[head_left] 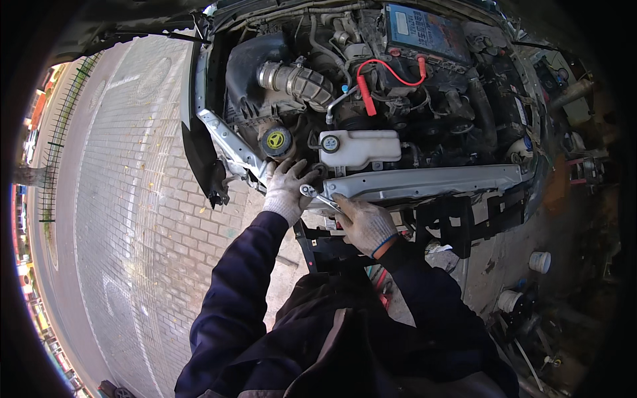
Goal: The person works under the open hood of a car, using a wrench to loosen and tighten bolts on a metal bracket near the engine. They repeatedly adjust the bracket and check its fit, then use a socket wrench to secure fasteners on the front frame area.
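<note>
My left hand [285, 189], in a whitish work glove, rests on the front end of the car with its fingers spread. Its fingertips lie just below a black cap with a yellow steering-wheel symbol [276, 141]. My right hand [365, 223], also gloved, is closed round the shank of a metal wrench [322, 198]. The round end of that wrench sits beside my left thumb, at the inner end of the silver front crossmember [424, 182]. What lies under the wrench head is hidden. A white plastic coolant tank [361, 148] stands right behind the crossmember.
A blue-topped battery [428, 36] with a red clamp [366, 96] on a red lead lies at the back right. A ribbed intake hose [298, 83] runs at the left. Black brackets [451, 222] jut out in front. White buckets [540, 262] stand on the floor at right.
</note>
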